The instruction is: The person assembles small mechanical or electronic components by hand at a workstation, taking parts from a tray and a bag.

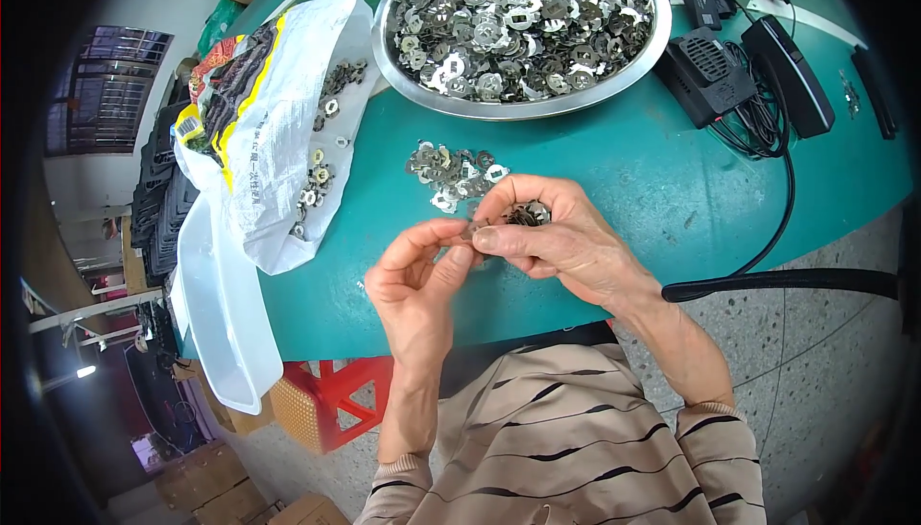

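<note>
My left hand (414, 280) and my right hand (574, 242) meet over the near part of the table, fingertips almost touching. Both are closed in a pinch on a small stamped metal piece (470, 230), mostly covered by the fingers. More flat metal pieces (530, 214) show in the curl of my right hand; whether it holds them or they lie behind it, I cannot tell. Just beyond the hands lies a loose pile of flat metal pieces (449, 172). A big steel basin (518, 113) heaped with similar silvery pieces (523, 21) stands farther back.
On the left, a white woven bag (273, 165) lies on the green table (614, 175) with metal pieces on it. A white plastic tray (235, 333) hangs at the table's left edge. Black devices (712, 69) with coiled cables stand at the right. A red stool (350, 400) is below.
</note>
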Demonstrator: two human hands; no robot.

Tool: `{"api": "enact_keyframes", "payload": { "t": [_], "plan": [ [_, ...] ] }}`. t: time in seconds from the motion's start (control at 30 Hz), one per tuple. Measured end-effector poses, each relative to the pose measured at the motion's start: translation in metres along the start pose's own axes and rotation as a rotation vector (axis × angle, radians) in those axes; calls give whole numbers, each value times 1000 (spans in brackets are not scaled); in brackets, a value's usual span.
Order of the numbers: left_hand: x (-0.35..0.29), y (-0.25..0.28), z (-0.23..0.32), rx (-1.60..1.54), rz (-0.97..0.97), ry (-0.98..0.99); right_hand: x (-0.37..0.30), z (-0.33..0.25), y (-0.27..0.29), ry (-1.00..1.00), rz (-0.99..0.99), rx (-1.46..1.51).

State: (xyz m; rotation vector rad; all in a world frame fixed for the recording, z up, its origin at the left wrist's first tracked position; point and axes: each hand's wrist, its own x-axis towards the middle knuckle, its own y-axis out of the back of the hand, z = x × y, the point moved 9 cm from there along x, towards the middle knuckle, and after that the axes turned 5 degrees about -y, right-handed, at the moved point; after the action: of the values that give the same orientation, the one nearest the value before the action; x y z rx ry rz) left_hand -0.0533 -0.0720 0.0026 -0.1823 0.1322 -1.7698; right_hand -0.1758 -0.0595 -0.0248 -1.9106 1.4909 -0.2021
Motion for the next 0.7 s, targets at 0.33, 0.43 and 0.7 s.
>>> {"api": "enact_keyframes", "payload": {
  "t": [0.33,0.43,0.7],
  "plan": [
    [-1,-14,28,434,-10,-251,3,4,-7,-39,-112,103],
    [-1,-15,33,550,0,-290,3,3,-8,-36,-134,152],
    [0,-26,42,628,-63,-406,6,7,-6,-58,-97,207]
  ]
}}
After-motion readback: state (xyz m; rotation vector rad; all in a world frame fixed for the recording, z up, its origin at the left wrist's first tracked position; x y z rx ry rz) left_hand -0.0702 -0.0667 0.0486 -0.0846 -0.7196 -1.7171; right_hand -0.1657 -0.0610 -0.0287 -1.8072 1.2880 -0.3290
